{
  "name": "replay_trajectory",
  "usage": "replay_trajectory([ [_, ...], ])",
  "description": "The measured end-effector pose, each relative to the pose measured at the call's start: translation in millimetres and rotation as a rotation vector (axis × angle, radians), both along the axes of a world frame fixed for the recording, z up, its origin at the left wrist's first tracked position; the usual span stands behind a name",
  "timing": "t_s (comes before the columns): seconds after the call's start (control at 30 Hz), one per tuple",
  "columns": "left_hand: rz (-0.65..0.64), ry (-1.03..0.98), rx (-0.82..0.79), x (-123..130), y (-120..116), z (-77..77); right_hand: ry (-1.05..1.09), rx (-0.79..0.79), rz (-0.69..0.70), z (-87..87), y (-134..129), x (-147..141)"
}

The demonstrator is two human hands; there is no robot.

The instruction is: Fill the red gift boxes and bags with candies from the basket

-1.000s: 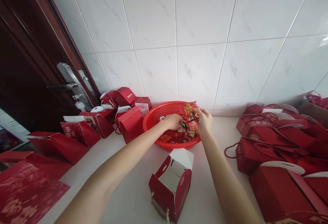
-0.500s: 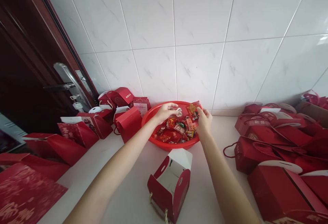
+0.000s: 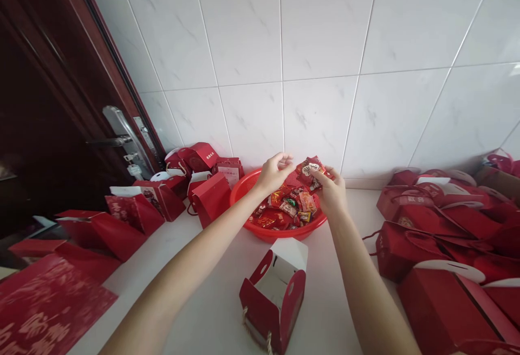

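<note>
Above basket (image 3: 244, 195), sweets (image 3: 311, 171) in right hand (image 3: 333, 195)

Basket rim: the near-right part of the red basket (image 3: 244, 195) is covered by the right hand (image 3: 333, 195).
Sweets: print on the wrappers (image 3: 311, 170) above the basket is too small to read.
Boxes right of the basket: the red boxes (image 3: 455, 301) run off the picture's edge.
Door left of the basket: the door (image 3: 36, 127) is cut off.
</note>
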State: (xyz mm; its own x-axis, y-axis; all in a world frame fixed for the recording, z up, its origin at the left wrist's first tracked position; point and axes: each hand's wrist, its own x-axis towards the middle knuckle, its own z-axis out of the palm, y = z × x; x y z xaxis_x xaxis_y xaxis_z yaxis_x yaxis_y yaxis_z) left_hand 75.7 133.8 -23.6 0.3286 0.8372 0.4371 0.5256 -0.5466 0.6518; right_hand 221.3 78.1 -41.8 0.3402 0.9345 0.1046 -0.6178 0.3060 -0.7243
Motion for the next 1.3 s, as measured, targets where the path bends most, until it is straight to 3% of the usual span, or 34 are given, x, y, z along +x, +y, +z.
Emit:
replay_trajectory([
  [0.2,-0.206,0.551,-0.295,-15.5,-7.7,-30.9,-0.031,0.062,-0.146,11.5,-6.4,8.8],
  [0.37,-0.055,0.847,-0.353,-2.6,-3.4,-57.3,-0.091,0.085,-0.120,13.5,-9.7,6.6],
  [0.5,-0.044,0.890,-0.401,5.7,2.8,-60.7,-0.125,0.070,-0.099,13.5,-11.3,4.5],
  [0.67,-0.109,0.671,-0.464,2.8,-3.1,-50.1,-0.161,0.057,-0.072,15.5,-14.3,3.1],
  [1.0,-0.144,-0.221,-0.508,-44.9,-38.9,-4.0,-0.217,0.064,-0.010,19.0,-21.8,-0.6],
  [1.2,-0.232,-0.454,-0.577,-70.2,-91.3,12.7,-0.337,0.081,0.087,23.6,-44.3,-10.0],
  [1.3,-0.294,-0.361,-0.608,-76.6,-116.6,14.7,-0.396,0.084,0.150,25.0,-60.9,-9.8],
])
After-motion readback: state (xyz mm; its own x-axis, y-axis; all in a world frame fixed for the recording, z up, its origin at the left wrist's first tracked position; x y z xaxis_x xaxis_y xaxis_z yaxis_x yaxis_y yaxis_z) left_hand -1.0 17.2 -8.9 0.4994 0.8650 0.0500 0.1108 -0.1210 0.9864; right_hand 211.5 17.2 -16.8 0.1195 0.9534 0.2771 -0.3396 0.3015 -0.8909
